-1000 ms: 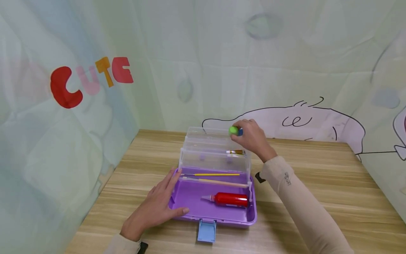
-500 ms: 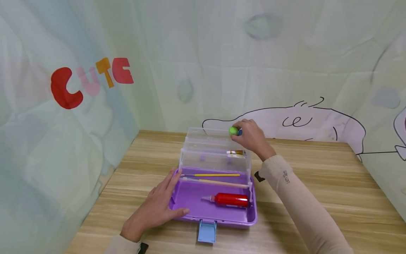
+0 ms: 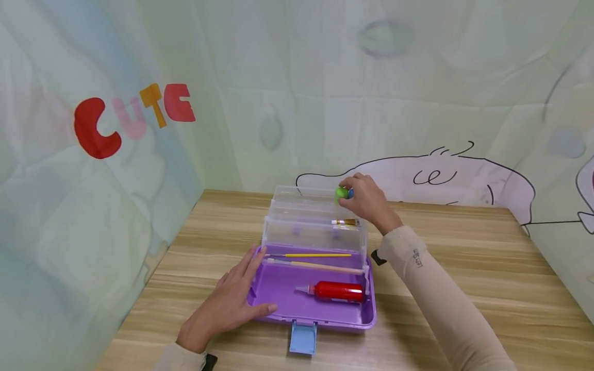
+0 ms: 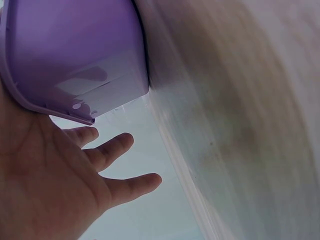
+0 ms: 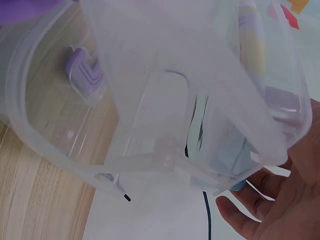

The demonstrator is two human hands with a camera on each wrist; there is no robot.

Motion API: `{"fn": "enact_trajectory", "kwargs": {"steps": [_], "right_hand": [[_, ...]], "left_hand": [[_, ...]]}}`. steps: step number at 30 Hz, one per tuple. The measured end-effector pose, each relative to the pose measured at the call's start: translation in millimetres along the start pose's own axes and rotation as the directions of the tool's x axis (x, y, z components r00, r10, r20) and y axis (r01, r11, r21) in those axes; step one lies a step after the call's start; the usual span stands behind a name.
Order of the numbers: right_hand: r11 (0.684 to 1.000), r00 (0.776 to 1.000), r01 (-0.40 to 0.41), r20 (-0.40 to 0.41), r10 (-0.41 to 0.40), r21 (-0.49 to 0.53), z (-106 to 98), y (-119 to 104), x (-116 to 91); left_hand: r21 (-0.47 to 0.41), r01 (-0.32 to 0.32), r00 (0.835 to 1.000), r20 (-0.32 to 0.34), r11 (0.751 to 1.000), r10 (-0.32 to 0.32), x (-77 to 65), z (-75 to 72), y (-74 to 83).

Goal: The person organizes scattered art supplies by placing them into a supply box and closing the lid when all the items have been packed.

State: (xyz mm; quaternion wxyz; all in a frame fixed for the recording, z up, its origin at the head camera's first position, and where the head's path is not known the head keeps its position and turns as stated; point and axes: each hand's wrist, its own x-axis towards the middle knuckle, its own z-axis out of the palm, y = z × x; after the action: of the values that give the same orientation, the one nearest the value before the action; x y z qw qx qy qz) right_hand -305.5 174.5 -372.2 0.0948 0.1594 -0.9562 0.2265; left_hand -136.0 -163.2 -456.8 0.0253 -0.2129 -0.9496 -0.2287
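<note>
A purple art box [image 3: 311, 325] stands opened out, its clear stepped trays [image 3: 315, 212] raised at the back. My left hand [image 3: 229, 299] rests against the box's left side with fingers extended, its thumb over the front rim. At the top tray's right end, my right hand [image 3: 366, 198] pinches a small rounded green object [image 3: 341, 194] between thumb and fingers. A small blue object [image 3: 350, 193] sits right beside it, partly covered by that hand. The right wrist view shows the fingers [image 5: 237, 215] at the tray's outer side; the green object is not distinguishable there.
Inside the box lie a red squeeze bottle [image 3: 337, 291], a yellow paintbrush [image 3: 317, 255] and a pale-handled brush [image 3: 320, 267]. A small tube or brush [image 3: 344, 222] is in a middle tray. A light blue latch [image 3: 303, 339] hangs at the front. Printed cloth [image 3: 260, 103] backs the wooden table [image 3: 464, 268].
My right hand has shifted very slightly and its fingers have changed position a little around the green object. My left hand and the box have stayed put.
</note>
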Motion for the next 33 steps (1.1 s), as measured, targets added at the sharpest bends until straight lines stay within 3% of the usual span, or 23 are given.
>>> {"fn": "enact_trajectory", "kwargs": {"steps": [33], "right_hand": [[0.998,0.999,-0.051,-0.018,0.052,0.034,-3.1,3.7,-16.2]], "left_hand": [[-0.019,-0.039,0.999,-0.004,0.999,0.039,1.8,-0.8,-1.6]]}}
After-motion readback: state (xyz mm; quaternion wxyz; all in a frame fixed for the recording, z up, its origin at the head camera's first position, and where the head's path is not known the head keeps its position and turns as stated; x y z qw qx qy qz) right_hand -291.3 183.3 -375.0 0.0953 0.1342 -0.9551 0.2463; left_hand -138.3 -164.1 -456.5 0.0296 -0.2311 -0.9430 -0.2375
